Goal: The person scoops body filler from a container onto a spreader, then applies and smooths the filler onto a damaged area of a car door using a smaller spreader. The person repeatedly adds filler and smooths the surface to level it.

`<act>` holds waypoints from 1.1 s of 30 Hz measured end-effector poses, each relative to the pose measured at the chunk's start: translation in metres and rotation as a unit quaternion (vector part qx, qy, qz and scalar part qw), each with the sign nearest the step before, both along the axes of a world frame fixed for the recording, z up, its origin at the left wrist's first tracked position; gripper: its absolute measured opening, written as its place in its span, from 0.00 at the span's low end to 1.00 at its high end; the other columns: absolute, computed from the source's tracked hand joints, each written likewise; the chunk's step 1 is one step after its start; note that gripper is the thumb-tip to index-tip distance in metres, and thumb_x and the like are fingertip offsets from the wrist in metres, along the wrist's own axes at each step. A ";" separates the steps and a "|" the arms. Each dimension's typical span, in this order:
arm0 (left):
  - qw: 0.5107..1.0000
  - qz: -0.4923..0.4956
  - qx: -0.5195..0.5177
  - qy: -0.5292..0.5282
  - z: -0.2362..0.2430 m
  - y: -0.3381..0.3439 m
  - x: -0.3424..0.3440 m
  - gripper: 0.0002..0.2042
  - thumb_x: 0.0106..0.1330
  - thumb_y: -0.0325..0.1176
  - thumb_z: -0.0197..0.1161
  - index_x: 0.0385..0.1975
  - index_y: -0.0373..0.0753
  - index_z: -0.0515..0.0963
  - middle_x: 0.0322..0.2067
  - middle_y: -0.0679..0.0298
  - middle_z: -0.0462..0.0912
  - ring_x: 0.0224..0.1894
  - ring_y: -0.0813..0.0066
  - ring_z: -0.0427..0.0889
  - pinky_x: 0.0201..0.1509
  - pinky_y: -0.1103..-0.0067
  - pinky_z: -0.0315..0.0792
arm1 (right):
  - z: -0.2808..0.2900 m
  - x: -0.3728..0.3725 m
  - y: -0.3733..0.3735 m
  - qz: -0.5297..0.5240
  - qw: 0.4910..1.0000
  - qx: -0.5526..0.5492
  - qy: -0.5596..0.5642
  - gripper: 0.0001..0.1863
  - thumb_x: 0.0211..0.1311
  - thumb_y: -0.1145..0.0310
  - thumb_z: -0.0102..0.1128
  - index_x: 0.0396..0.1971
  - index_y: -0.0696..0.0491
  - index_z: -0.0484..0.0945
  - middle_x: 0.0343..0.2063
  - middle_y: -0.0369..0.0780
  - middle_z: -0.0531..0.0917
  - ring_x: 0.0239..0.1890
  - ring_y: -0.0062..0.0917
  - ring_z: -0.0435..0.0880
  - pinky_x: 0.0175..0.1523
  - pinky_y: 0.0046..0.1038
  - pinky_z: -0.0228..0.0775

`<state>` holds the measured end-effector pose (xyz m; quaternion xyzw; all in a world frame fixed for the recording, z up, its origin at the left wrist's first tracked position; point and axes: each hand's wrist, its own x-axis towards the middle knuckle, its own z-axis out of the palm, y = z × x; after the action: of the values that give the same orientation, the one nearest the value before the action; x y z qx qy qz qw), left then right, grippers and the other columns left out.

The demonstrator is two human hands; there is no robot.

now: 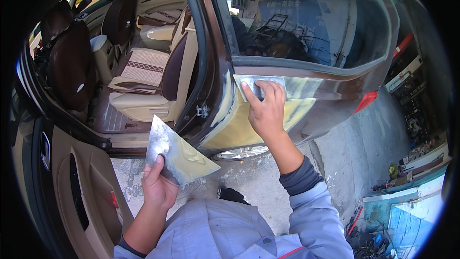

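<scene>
My left hand (pixel 157 189) grips a flat metal plate (pixel 164 146) by its lower edge, thumb on top. A smeared mound of yellowish filler putty (pixel 189 156) lies on the plate's right half. My right hand (pixel 268 115) presses a thin metal putty spreader (pixel 254 77) against the brown car's rear quarter panel, just under the side window (pixel 311 24). Its fingers are stretched over the spreader's face. Below and around the spreader, a broad yellow putty patch (pixel 235 132) covers the panel, with paler sanded areas toward its edges.
At left the rear door (pixel 91 187) stands open, showing beige and brown seats (pixel 143 69). A wheel (pixel 242 153) shows under the panel, above concrete floor (pixel 345 163). A red tail light (pixel 366 102) marks the car's rear. Cluttered shelves and a bench (pixel 407 194) line the right.
</scene>
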<state>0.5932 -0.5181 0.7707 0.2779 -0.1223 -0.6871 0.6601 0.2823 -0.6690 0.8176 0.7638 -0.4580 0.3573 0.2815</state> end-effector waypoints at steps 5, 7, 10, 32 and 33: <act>1.000 0.001 0.003 0.002 0.000 -0.001 0.001 0.20 0.82 0.34 0.60 0.70 0.41 0.71 0.65 0.60 0.81 0.67 0.61 0.81 0.75 0.60 0.73 | -0.005 -0.002 -0.002 0.008 1.000 0.008 0.005 0.26 0.58 0.77 0.63 0.57 0.42 0.90 0.51 0.45 0.82 0.58 0.45 0.77 0.71 0.54 0.64; 1.000 -0.003 0.012 0.000 0.000 -0.002 0.001 0.20 0.82 0.34 0.59 0.71 0.40 0.70 0.66 0.60 0.81 0.68 0.61 0.81 0.75 0.60 0.73 | -0.006 -0.003 -0.002 0.009 1.000 0.015 0.006 0.26 0.57 0.76 0.63 0.56 0.42 0.90 0.51 0.44 0.82 0.58 0.45 0.77 0.71 0.54 0.64; 1.000 -0.008 0.010 0.002 0.001 -0.005 0.000 0.21 0.82 0.34 0.59 0.71 0.40 0.70 0.66 0.60 0.81 0.68 0.61 0.81 0.75 0.60 0.72 | -0.009 -0.003 0.000 0.008 1.000 0.028 0.010 0.26 0.57 0.76 0.64 0.56 0.42 0.90 0.51 0.44 0.82 0.58 0.44 0.76 0.70 0.54 0.64; 1.000 -0.012 0.018 0.008 0.000 -0.002 0.000 0.19 0.83 0.34 0.59 0.70 0.42 0.71 0.64 0.61 0.82 0.67 0.63 0.81 0.74 0.60 0.73 | -0.015 -0.014 0.022 0.006 0.994 0.105 0.003 0.30 0.52 0.82 0.66 0.55 0.42 0.91 0.48 0.43 0.83 0.54 0.44 0.78 0.63 0.46 0.70; 1.000 -0.014 0.017 0.009 0.000 -0.002 0.000 0.19 0.83 0.34 0.59 0.69 0.42 0.71 0.64 0.62 0.82 0.67 0.63 0.82 0.74 0.60 0.73 | -0.015 -0.014 0.023 0.008 0.994 0.108 0.000 0.29 0.52 0.82 0.66 0.55 0.43 0.91 0.48 0.43 0.83 0.54 0.44 0.78 0.62 0.45 0.70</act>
<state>0.5928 -0.5200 0.7708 0.2813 -0.1085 -0.7005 0.6468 0.2680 -0.6457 0.8028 0.7932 -0.4881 0.3077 0.1947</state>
